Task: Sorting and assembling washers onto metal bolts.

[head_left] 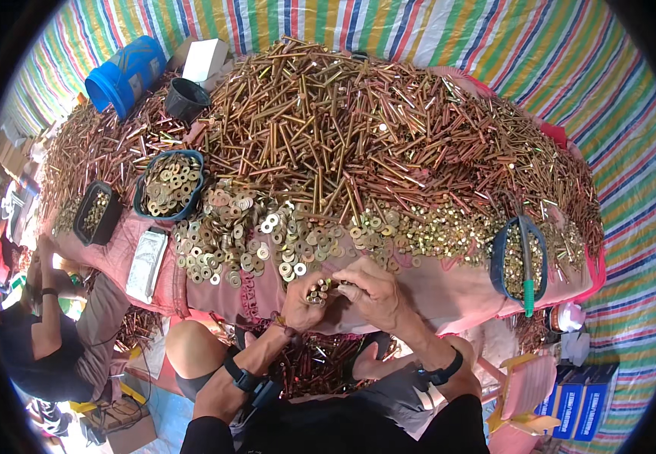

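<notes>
Head camera, and straight to the middle of the action! The left hand (303, 309) has its fingers curled closed around a bundle of bolts (317, 292), ends bunched together and facing up. Right alongside comes the right hand (379, 296), thumb and fingertips drawn in close, just beside that bundle; whether they pinch anything, I cannot tell.

Look around the clock from those hands! At twelve, a great heap of coppery bolts (290, 113) spreads over the pink cloth (449, 291). Ten o'clock, loose washers (226, 234) in a thick spill, and beyond them a blue tub (139, 204) full of more. Two o'clock, a scatter of small golden nuts (441, 233). Just short of three, a dark blue tub (500, 281) of small metal pieces, a green-handled tool (528, 291) lying across it! Nine o'clock, a silver packet (146, 265) rests on the cloth, and farther out sits a co-worker (48, 333) in dark clothing. Four o'clock: blue boxes (589, 405), standing side by side.
</notes>
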Demonstrator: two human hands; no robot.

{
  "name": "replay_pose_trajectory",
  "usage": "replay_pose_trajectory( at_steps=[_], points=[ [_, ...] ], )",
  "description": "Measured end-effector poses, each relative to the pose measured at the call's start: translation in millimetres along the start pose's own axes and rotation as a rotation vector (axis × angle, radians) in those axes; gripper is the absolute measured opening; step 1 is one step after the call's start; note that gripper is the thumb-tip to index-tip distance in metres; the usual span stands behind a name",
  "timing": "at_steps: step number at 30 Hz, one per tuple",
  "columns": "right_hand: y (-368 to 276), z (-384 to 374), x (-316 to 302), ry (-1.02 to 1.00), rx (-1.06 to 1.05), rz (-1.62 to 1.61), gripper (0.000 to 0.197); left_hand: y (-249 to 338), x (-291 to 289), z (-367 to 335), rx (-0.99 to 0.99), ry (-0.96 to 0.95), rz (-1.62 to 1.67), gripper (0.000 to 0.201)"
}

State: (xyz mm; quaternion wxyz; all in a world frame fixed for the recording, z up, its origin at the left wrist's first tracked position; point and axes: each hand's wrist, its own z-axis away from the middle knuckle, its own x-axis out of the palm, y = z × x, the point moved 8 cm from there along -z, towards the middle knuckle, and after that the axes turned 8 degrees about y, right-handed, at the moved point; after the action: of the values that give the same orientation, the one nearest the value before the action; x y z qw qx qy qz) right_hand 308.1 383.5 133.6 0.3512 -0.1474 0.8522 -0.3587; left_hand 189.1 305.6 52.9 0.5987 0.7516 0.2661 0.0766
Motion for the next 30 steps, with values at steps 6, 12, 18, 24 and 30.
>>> replay_pose_trajectory(
  at_steps=[6, 12, 18, 24, 30],
  points=[
    [6, 6, -5, 0.147, 0.082, -0.005, 0.019, -1, 5, 0, -0.039, 0.014, 0.077, 0.019],
    [9, 4, -5, 0.097, 0.122, -0.046, 0.025, -8, 5, 3, -0.011, 0.003, 0.099, 0.014],
    [-5, -5, -5, 0.087, 0.014, 0.028, 0.030, 2, 3, 0, 0.003, 0.021, 0.089, 0.016],
    [12, 3, -1, -0.059, 0.098, 0.015, 0.028, -6, 5, 1, 0.029, 0.002, 0.071, 0.021],
    [6, -3, -3, -0.060, 0.320, -0.173, 0.030, -8, 3, 2, 0.029, -0.005, 0.047, 0.024]
  ],
)
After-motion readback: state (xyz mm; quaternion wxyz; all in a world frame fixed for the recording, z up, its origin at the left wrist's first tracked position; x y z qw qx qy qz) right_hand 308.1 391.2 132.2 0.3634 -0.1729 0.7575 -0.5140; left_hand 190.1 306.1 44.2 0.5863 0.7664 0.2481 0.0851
